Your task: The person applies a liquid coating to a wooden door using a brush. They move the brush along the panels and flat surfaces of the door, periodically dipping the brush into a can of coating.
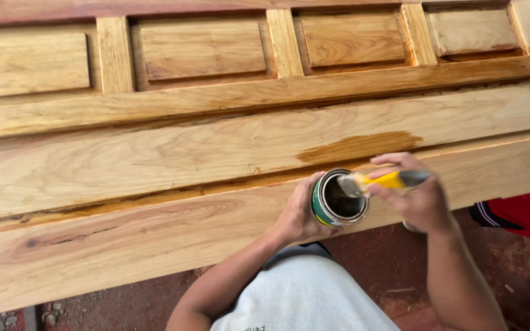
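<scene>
Left hand [299,211] clasps the small green can [337,199], right hand [418,199] grips the yellow-handled brush [378,181] at its mouth; the wooden panel [216,153] shows only one dark wet patch [360,147] and stained grooves, most wood bare.

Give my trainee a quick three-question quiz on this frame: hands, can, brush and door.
1. True or false: the left hand holds the small round green-sided tin can over the panelled pale wooden door.
2. Where are the bristles of the yellow-handled paintbrush in the right hand? A) at the can's open mouth B) on the door C) on the ground
3. Fill in: the fresh darker stain patch lies just ___ the can in the picture.

Key: 1 true; 2 A; 3 above.
</scene>
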